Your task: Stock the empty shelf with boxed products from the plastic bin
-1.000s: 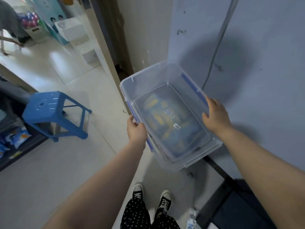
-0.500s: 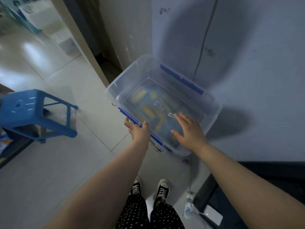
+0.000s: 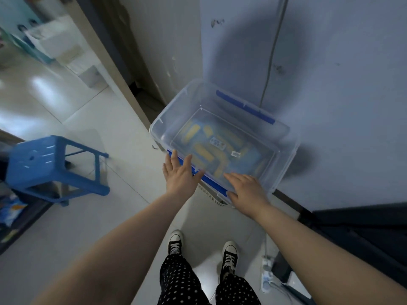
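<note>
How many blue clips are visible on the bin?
2. One clip is on the far rim of the bin, by the wall; the other is on the near rim, partly under the left hand. More may be hidden.

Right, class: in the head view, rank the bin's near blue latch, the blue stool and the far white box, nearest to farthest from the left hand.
1. near blue latch: just right of the left hand
2. blue stool: on the floor, leftward
3. white box: far off, upper left
</note>
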